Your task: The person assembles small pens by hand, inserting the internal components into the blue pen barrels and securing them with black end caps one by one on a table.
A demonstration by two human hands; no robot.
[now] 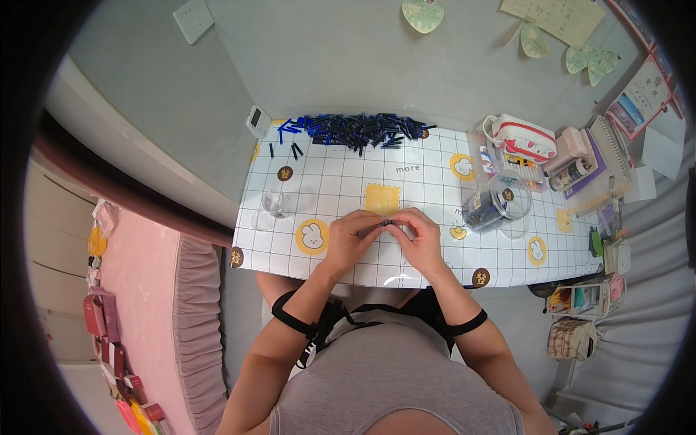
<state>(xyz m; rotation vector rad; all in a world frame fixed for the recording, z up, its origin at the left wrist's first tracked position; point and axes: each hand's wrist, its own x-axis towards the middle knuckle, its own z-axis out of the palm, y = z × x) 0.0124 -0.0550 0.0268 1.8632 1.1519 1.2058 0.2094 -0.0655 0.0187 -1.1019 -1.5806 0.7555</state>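
Observation:
Near the front middle of the table, my left hand and my right hand meet fingertip to fingertip. Both are closed in a pinch on one small dark tube, mostly covered by the fingers. At the back edge lies a heap of short dark blue and black tubes, which look like ink cartridges. A few loose tubes lie in front of its left end. To the left stands a small clear cup, with a clear round lid beside it.
On the right, a clear plastic tub holds many dark blue pieces, with a clear round lid against it. Behind it are a white and red pencil case and notebooks. A small white clock stands at the back left corner.

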